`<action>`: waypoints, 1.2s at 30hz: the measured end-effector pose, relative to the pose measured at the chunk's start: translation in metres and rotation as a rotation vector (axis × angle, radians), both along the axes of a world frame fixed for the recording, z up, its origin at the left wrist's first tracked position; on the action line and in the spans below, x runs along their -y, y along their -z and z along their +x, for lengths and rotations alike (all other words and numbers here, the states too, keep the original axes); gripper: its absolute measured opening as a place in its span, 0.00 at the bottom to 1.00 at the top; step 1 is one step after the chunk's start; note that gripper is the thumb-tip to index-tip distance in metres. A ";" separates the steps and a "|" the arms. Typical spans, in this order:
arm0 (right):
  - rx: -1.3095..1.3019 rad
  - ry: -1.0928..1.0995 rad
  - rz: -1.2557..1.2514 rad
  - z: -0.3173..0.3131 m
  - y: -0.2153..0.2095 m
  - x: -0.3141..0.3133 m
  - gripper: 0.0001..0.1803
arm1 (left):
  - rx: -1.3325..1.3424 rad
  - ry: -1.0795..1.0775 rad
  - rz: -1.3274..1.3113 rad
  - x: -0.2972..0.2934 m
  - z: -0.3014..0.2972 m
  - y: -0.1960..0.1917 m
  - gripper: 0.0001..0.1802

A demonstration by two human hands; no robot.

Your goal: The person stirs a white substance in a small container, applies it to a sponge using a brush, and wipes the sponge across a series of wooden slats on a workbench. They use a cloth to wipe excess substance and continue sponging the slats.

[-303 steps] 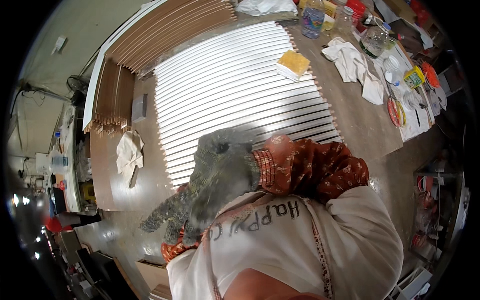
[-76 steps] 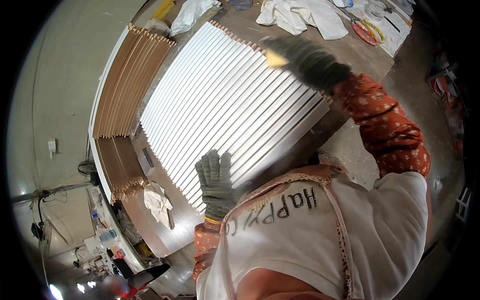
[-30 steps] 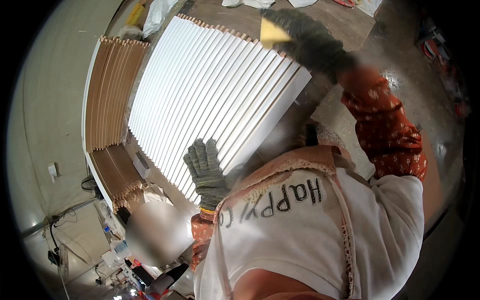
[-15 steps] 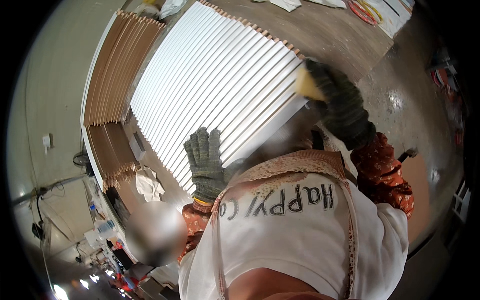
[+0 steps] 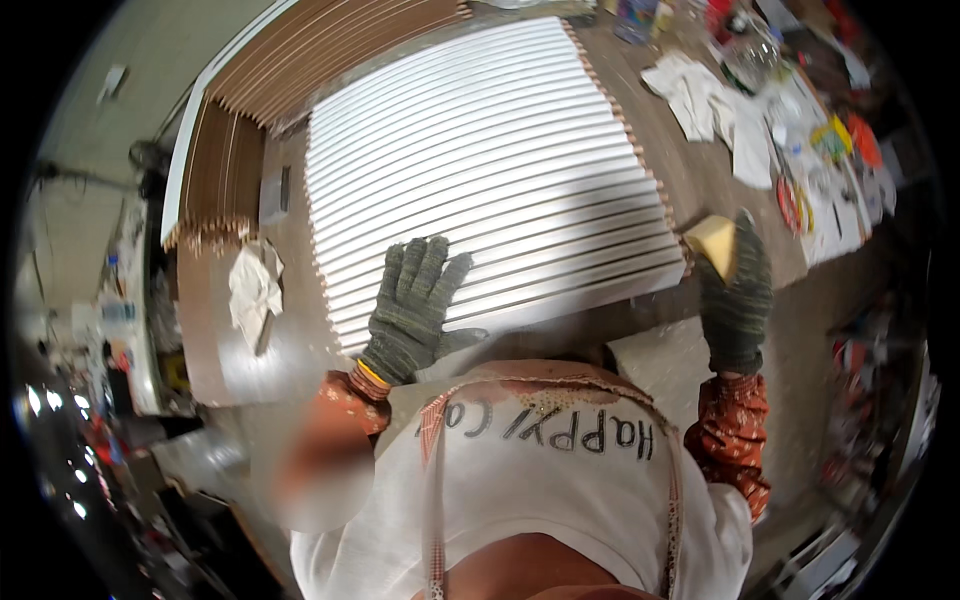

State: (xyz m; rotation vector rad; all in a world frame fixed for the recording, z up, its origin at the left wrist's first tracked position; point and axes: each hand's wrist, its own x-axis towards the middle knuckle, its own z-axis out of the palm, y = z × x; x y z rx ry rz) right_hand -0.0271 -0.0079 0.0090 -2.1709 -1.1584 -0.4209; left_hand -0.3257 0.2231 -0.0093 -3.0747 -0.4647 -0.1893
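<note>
A wide bed of white-painted slats (image 5: pixel 480 170) lies side by side on the brown workbench (image 5: pixel 720 190). My left hand (image 5: pixel 415 305), in a grey knit glove, rests flat with fingers spread on the near slats. My right hand (image 5: pixel 738 295), also gloved, grips a yellow sponge block (image 5: pixel 714 242) at the right ends of the nearest slats, by the bed's near right corner.
Bare brown slats (image 5: pixel 300 60) lie in stacks at the far left. A crumpled white rag (image 5: pixel 253 288) sits on the bench to the left. White cloths (image 5: pixel 700 90), tape rolls, papers and small tools crowd the right end. A pale sheet (image 5: pixel 665 360) lies near my right forearm.
My right hand has drawn the sponge back from the far end of the slats to their near right corner. The left hand has stayed flat on the near slats.
</note>
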 end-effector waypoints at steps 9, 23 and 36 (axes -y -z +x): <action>-0.065 -0.862 -0.009 -0.056 -0.032 -0.111 0.33 | -0.072 -0.088 -0.100 0.003 0.001 -0.007 0.50; -0.155 -0.485 -0.014 0.012 -0.029 -0.159 0.31 | 0.063 -0.364 -0.072 -0.021 -0.119 0.004 0.48; 0.006 0.193 -0.091 0.010 0.029 -0.164 0.33 | 0.494 -0.135 -0.319 -0.049 -0.144 0.059 0.43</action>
